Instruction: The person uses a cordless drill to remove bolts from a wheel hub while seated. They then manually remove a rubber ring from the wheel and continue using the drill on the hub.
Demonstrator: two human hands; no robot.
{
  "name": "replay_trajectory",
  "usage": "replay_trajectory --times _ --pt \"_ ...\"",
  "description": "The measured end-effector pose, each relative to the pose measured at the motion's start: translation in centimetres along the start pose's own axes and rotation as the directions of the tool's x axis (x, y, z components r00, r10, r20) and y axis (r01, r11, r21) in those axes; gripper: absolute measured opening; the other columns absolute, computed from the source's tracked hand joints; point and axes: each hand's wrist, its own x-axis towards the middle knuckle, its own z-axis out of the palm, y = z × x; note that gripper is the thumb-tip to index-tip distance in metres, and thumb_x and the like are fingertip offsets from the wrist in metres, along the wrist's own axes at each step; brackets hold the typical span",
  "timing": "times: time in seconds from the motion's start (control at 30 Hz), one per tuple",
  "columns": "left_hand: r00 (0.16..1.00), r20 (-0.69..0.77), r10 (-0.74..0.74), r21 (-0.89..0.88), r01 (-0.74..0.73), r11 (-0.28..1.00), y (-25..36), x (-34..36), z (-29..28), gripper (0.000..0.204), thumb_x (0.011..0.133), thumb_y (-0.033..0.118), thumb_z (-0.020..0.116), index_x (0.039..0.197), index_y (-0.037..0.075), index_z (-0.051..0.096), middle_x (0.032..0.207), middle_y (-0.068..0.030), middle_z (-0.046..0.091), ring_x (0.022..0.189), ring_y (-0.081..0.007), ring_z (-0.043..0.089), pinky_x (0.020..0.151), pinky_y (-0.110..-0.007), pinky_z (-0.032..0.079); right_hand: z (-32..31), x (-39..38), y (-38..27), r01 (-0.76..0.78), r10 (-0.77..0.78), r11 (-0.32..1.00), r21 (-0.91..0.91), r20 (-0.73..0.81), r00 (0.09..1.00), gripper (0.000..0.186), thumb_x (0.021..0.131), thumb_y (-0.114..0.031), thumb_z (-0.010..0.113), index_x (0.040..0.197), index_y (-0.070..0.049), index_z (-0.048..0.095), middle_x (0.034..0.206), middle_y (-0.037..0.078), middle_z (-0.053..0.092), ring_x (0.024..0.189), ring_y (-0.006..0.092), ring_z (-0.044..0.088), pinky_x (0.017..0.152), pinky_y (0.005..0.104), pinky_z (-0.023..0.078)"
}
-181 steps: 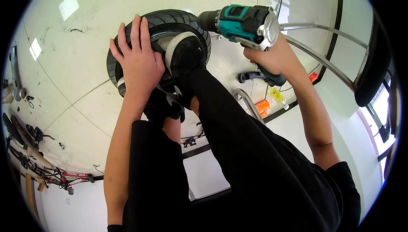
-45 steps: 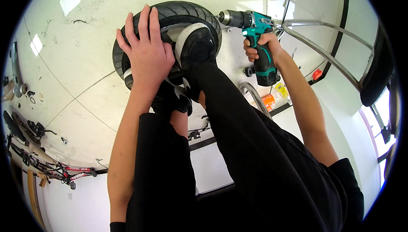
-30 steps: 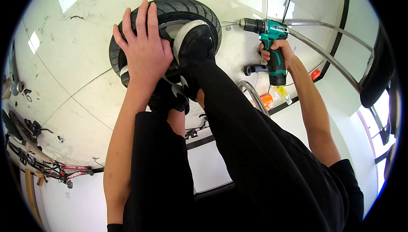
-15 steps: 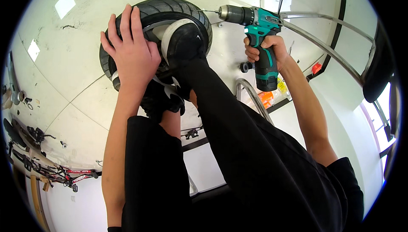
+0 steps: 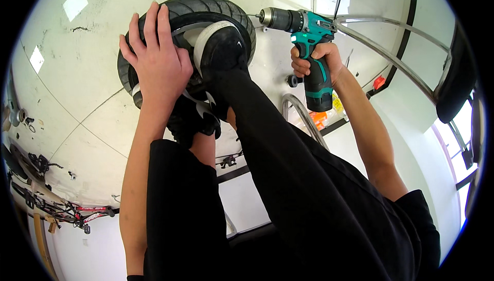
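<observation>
A small wheel with a black treaded tyre [image 5: 203,4] lies on the pale floor, and my black-and-white shoe [image 5: 221,49] presses on it. My left hand [image 5: 162,67] rests across the tyre's left side, fingers stretched and spread over the tread. In my right hand [image 5: 321,62] is a teal-and-black cordless drill [image 5: 311,29], held by its handle with the fingers wrapped round. Its chuck points left, and a thin bit [image 5: 252,15] reaches the tyre's right edge. Whether the tip has entered the rubber I cannot tell.
Bent chrome tubes [image 5: 396,57] of a chair frame stand right of the drill. A small black round part [image 5: 293,81] and an orange packet [image 5: 317,120] lie below it. Bicycle frames and parts [image 5: 77,211] are spread at the lower left.
The drill has shifted slightly left, and the gap between its chuck and the tyre has narrowed. My left hand keeps the same pose on the tyre.
</observation>
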Motion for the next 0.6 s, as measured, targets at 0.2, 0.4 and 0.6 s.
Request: replay_trajectory --times 0.2,0.4,0.6 --pt "0.999 -0.031 0.006 -0.011 -0.007 1.000 -0.12 -0.19 0.29 0.071 0.070 0.008 0.055 0.140 0.005 0.041 0.147 -0.0093 0.039 0.133 -0.0388 0.033 0.106 -0.064 0.019 -0.02 0.32 0.35 -0.005 0.005 1.000 0.012 0.000 1.000 0.043 0.059 -0.023 0.058 0.095 0.000 0.058 0.063 0.005 0.051 0.057 0.0175 0.048 0.065 0.0313 0.043" --pt "1.000 -0.027 0.004 -0.010 -0.004 1.000 -0.08 -0.14 0.25 0.072 0.070 0.008 0.055 0.140 0.005 0.041 0.147 -0.0095 0.038 0.134 -0.0389 0.033 0.106 -0.064 0.019 -0.64 0.54 0.61 -0.007 0.006 0.999 0.033 0.017 1.000 0.045 0.057 -0.020 0.059 0.096 0.001 0.057 0.066 0.008 0.054 0.059 0.0204 0.051 0.066 0.0332 0.045" --pt "1.000 0.001 0.001 0.017 -0.001 1.000 0.08 -0.09 0.05 0.072 0.071 0.007 0.052 0.141 0.002 0.037 0.148 -0.0100 0.037 0.136 -0.0381 0.030 0.110 -0.060 0.016 -0.77 0.70 0.93 0.011 -0.012 0.999 0.039 0.026 1.000 0.045 0.057 -0.021 0.060 0.096 0.002 0.057 0.066 0.008 0.054 0.059 0.0207 0.050 0.066 0.0332 0.044"
